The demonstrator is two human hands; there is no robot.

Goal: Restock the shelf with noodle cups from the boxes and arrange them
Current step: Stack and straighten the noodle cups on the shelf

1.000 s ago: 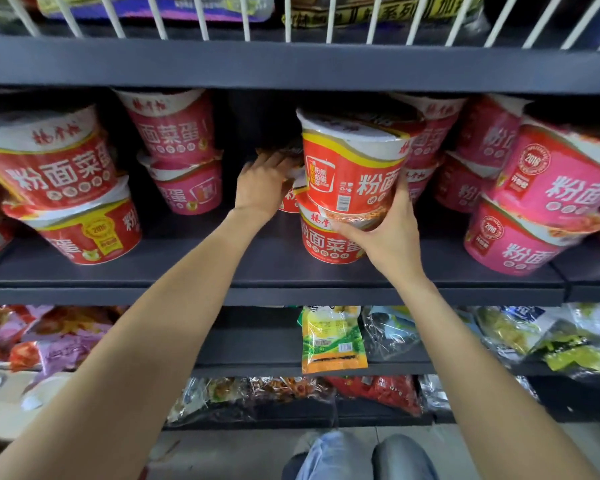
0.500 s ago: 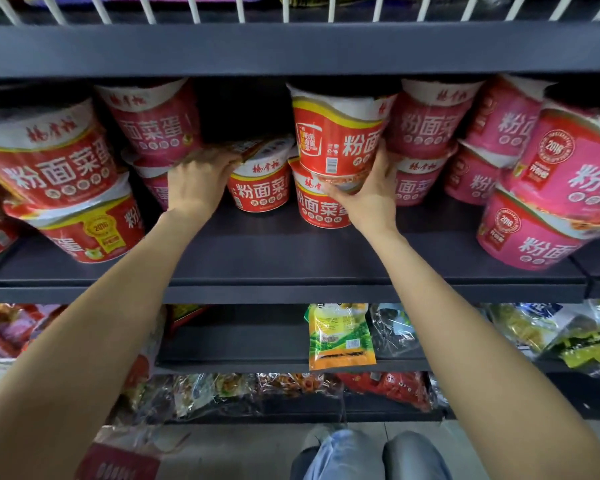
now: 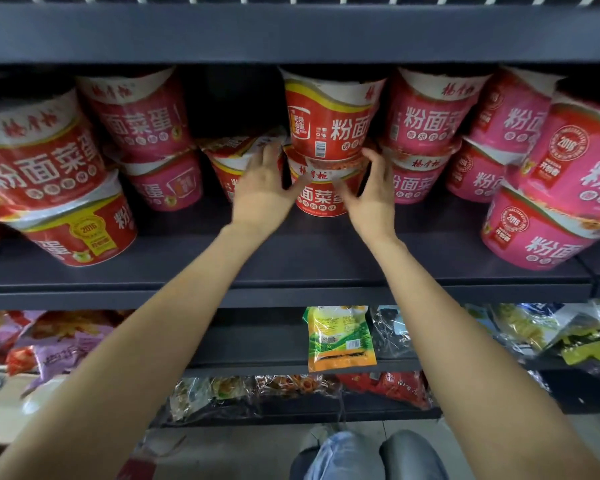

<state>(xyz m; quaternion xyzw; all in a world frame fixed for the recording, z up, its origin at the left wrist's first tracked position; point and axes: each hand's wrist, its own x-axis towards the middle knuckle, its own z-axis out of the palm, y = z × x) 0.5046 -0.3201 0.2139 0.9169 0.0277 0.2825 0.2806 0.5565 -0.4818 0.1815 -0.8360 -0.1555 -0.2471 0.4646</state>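
step: squaring up the stack, I'd say | left hand [image 3: 262,188] and right hand [image 3: 368,194] loose-fingered either side of the red paper noodle cup [image 3: 321,194] on the dark metal shelf [image 3: 291,268], gripping nothing | next: probably nudge the single red cup [image 3: 231,164] alongside

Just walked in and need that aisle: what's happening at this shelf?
A person is arranging noodle cups on the dark shelf. Both hands flank the bottom cup of a red two-cup stack: the left hand and right hand sit at its sides, fingers fairly straight. Pink cups are stacked to the right.
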